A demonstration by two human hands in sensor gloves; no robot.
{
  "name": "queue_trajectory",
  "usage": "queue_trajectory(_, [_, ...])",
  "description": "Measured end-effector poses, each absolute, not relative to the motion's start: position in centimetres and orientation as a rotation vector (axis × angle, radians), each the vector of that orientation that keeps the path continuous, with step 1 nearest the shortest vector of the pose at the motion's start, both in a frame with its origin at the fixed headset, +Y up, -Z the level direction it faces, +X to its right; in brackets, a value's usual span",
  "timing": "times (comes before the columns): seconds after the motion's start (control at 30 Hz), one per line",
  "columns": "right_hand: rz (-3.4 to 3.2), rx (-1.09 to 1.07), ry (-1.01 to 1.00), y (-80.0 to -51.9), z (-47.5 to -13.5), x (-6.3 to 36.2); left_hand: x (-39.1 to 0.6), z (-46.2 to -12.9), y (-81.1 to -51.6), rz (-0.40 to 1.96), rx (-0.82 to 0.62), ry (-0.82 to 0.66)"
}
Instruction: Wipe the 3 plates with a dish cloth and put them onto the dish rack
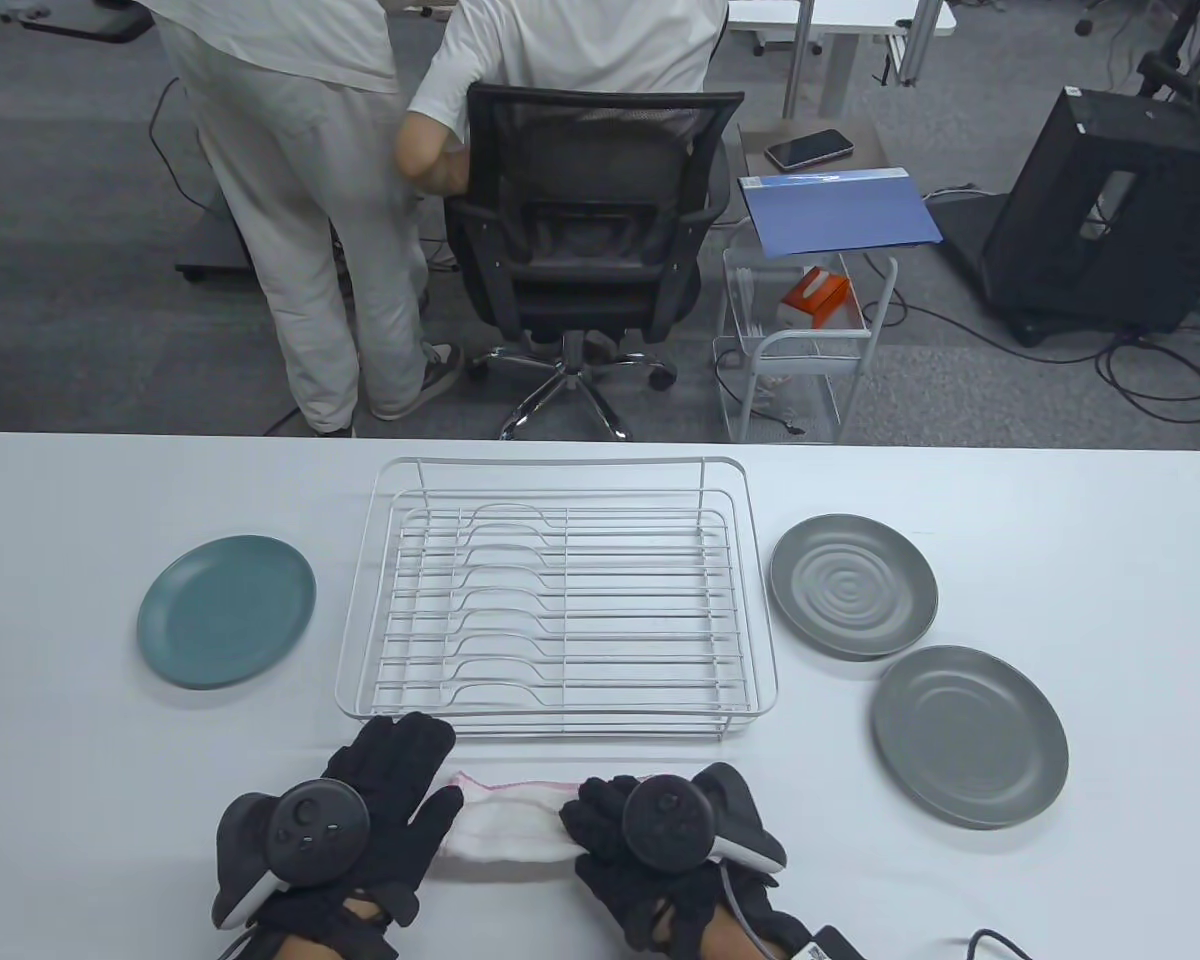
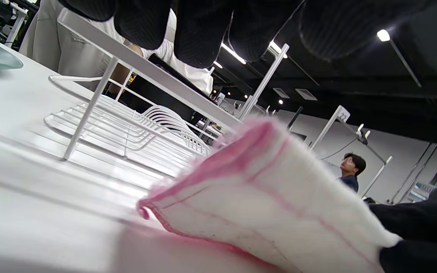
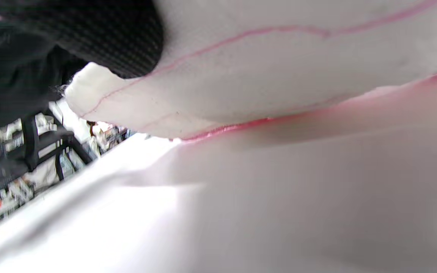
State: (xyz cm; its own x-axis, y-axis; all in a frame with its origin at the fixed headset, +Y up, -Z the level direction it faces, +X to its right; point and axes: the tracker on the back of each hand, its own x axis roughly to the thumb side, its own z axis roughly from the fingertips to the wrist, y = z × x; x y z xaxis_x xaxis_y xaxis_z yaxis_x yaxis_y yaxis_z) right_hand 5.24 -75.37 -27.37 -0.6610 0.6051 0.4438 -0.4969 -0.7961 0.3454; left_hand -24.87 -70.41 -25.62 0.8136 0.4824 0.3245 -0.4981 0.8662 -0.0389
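A folded white dish cloth with a pink edge lies near the table's front edge, between my two hands. My right hand grips its right end with curled fingers, and the cloth is raised a little off the table. My left hand lies flat, fingers straight towards the dish rack, its thumb by the cloth's left end. The left fingers hold nothing above the cloth. A teal plate sits left of the rack. A rippled grey plate and a smooth grey plate sit to its right.
The white wire rack holds no plates. Beyond the table's far edge are a black office chair, two people in white and a small wire trolley. A cable lies at the front right.
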Motion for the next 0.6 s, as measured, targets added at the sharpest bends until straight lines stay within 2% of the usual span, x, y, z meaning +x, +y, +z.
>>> queue_trajectory(0.17, [2.012, 0.497, 0.282, -75.4, -28.0, 8.9, -25.0, -25.7, -70.6, 0.528, 0.034, -0.328])
queue_trajectory(0.33, [1.564, 0.431, 0.249, -75.0, -28.3, 10.7, -25.0, -25.7, -70.7, 0.529, 0.030, -0.325])
queue_trajectory(0.6, [1.261, 0.391, 0.198, -74.6, -28.2, 11.2, -25.5, -26.0, -71.0, 0.553, 0.004, -0.302])
